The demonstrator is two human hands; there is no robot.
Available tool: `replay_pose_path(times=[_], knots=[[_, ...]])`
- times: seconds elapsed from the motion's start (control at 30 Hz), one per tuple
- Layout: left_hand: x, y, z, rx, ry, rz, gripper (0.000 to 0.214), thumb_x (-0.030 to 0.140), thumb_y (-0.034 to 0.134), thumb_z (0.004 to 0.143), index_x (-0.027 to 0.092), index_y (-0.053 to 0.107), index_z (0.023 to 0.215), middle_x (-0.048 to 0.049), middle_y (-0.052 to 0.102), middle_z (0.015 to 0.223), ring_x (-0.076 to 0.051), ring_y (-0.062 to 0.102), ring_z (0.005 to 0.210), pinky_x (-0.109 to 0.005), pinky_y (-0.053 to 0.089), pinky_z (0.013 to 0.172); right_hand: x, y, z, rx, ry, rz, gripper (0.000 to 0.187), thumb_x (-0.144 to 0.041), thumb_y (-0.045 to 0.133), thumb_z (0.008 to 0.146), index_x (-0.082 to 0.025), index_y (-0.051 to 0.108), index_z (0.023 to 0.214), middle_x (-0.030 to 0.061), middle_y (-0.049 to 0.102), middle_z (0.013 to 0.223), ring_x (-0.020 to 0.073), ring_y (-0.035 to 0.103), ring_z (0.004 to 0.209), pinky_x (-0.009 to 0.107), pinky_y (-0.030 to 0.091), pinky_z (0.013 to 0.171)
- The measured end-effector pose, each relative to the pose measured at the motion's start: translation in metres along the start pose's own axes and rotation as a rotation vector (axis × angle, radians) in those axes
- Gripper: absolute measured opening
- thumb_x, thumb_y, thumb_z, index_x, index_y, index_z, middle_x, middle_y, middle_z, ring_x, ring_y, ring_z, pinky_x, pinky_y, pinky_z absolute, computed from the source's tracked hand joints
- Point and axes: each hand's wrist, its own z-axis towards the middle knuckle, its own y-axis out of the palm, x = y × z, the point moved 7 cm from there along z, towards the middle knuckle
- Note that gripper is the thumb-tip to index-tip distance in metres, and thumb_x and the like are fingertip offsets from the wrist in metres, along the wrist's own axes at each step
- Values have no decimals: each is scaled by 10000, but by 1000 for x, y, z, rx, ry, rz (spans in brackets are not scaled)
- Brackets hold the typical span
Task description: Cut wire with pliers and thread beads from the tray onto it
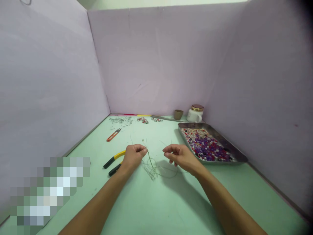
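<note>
My left hand [135,156] is closed in a pinch on a twisted green wire [150,159], which hangs from the fingertips. Below it the wire spreads into loose, tangled loops [153,173] on the table. A small bead-like tip [143,140] stands just above the pinch. Off to the right, my right hand [179,155] has its thumb and forefinger close together, and a very thin strand of wire shows at their tips. Behind my left hand lie pliers [114,160] with yellow and black handles, their jaws hidden.
A metal tray [234,150] of purple, red and white beads stands right. Orange-handled thread snips [113,134] lie left, near wire scraps [121,121]. Beaded pieces [143,120], a small brown cup [178,114] and a lidded white mug [195,115] sit at the back. Pale walls [161,65] enclose the table.
</note>
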Motion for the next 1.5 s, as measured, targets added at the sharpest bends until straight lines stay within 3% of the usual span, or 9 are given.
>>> replay_pose_path(times=[0.13, 0.37, 0.57, 0.8, 1.07, 1.3, 1.5], knots=[[-1, 6, -1, -29, 23, 4, 169, 290, 553, 607, 128, 578, 568, 48, 435, 457, -65, 340, 442, -203, 279, 450, 6, 12, 1, 43, 12, 143, 219, -302, 565, 650, -153, 600, 807, 38, 603, 788, 71, 500, 454, 188, 395, 354], [0, 17, -7, -99, 44, 2, 157, 246, 529, 611, 113, 607, 577, 24, 499, 490, -84, 409, 490, -215, 317, 497, 15, 47, -2, -42, 47, 296, 259, -332, 587, 645, -152, 585, 830, -3, 578, 587, 111, 526, 456, 226, 437, 378], [2, 22, -10, -138, 51, -4, 138, 204, 511, 608, 109, 583, 538, 29, 479, 473, -79, 396, 478, -212, 310, 491, 19, 44, 0, 61, 14, 272, 190, -309, 598, 627, -144, 587, 723, -1, 570, 544, 131, 544, 481, 248, 453, 421], [2, 25, -12, -126, 58, 9, 115, 177, 514, 596, 104, 598, 567, 18, 511, 499, -83, 419, 490, -212, 327, 496, 13, 38, -2, 137, -101, 72, 139, -288, 553, 659, -150, 564, 654, -25, 514, 457, 96, 454, 387, 222, 361, 401], [4, 22, -15, -87, 35, 60, 99, 171, 538, 580, 111, 616, 573, 3, 553, 519, -90, 453, 506, -212, 352, 508, 16, 43, -2, 109, -103, 27, 113, -265, 521, 672, -156, 542, 654, -30, 499, 452, 100, 440, 409, 219, 341, 420], [5, 24, -14, -127, 72, 51, 102, 169, 518, 597, 106, 595, 573, 9, 523, 509, -86, 423, 495, -213, 332, 496, 10, 40, -3, 134, -126, 25, 130, -276, 524, 679, -157, 535, 629, -37, 486, 455, 90, 430, 400, 213, 339, 411], [7, 25, -13, -133, 90, 71, 120, 187, 507, 608, 103, 588, 582, 1, 527, 519, -98, 436, 511, -222, 345, 512, 16, 42, -3, 119, -83, 148, 154, -304, 548, 669, -153, 560, 691, -31, 508, 467, 97, 454, 400, 215, 364, 396]])
